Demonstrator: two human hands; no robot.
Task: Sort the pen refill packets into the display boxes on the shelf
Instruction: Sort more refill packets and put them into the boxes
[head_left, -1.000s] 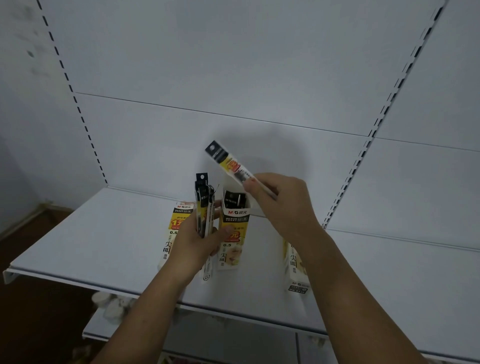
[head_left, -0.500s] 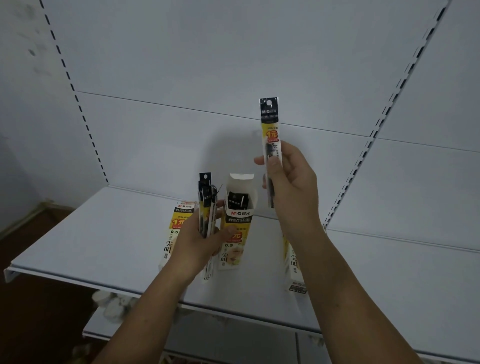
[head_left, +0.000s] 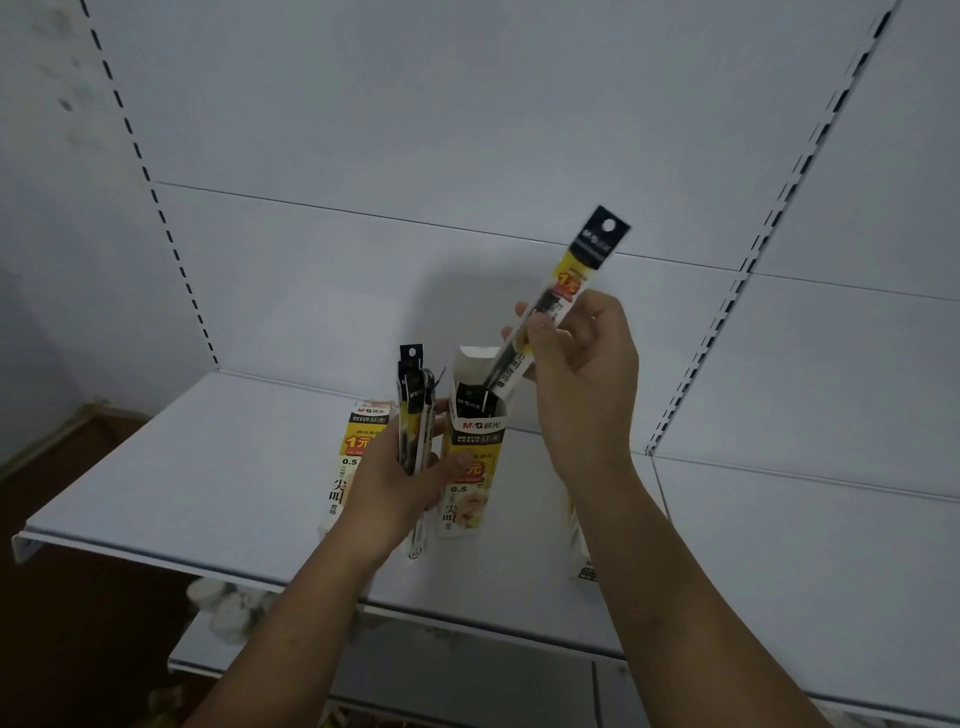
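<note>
One pen refill packet tilted over an open display box on the shelf

My right hand (head_left: 582, 374) pinches a single pen refill packet (head_left: 576, 275), black header up and to the right, lower end at the mouth of the open middle display box (head_left: 472, 447). My left hand (head_left: 395, 488) grips a bundle of packets (head_left: 413, 410) upright just left of it, thumb across the box's front. A second box (head_left: 353, 467) stands behind my left hand and a third box (head_left: 579, 545) behind my right forearm, all on the white shelf (head_left: 182, 467).

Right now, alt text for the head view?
A person's right hand holds a refill packet tilted, lower end at the open top of the middle box on a white shelf. The left hand grips a bundle of packets beside it.
</note>
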